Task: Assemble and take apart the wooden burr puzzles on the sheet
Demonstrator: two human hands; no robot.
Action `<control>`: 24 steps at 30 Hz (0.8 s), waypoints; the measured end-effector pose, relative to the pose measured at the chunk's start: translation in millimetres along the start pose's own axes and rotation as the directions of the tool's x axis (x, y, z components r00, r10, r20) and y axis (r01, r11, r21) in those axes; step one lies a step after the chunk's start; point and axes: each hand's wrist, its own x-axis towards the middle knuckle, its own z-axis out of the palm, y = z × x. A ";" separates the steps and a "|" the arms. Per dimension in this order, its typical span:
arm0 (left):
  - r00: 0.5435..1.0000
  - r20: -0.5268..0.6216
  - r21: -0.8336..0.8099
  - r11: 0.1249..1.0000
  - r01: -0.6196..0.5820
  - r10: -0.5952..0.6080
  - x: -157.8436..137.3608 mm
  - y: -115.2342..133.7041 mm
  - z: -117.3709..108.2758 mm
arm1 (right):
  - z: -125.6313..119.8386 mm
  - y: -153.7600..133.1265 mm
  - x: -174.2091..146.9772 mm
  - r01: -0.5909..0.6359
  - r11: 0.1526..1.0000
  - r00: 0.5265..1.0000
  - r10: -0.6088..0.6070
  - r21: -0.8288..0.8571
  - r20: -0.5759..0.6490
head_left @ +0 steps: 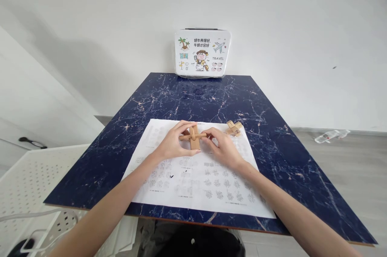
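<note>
Over the white printed sheet [181, 192], my left hand [173, 142] grips a wooden interlocking puzzle [195, 144] between thumb and fingers, from its left side. The puzzle is cross-shaped, with a wide flat block and a rod running across it. My right hand [222, 144] pinches the rod's right end between thumb and fingertips. Beyond my right hand, at the sheet's upper right corner, sits a second wooden puzzle [234, 128] of crossed blocks with dark numbers on it. Small line drawings of puzzle shapes cover the sheet.
The dark blue marbled table [205, 99] carries the sheet. At its far edge, a white cartoon case [202, 53] stands against the wall. A white perforated rack [33, 172] with cables is at the left. A clear plastic bottle [331, 136] lies on the floor at the right.
</note>
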 end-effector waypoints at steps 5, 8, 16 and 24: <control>0.999 0.039 -0.005 0.999 0.038 -0.038 1.0 1.3 -3.9 | -0.2 5.2 1.1 -0.031 0.999 1.000 0.031 0.014 0.007; 0.998 0.037 0.005 0.999 0.040 -0.041 1.2 2.0 -4.2 | 1.2 6.8 0.4 -0.049 0.998 0.999 0.049 0.035 0.010; 0.997 0.055 -0.030 0.998 0.057 -0.056 -0.3 -0.9 -0.5 | 3.5 3.5 -1.4 -0.044 0.999 0.999 0.043 0.033 0.014; 0.999 0.033 -0.027 0.999 0.018 -0.017 -0.3 -2.0 -0.4 | 2.6 1.8 -2.0 -0.023 0.999 1.000 0.023 0.026 0.019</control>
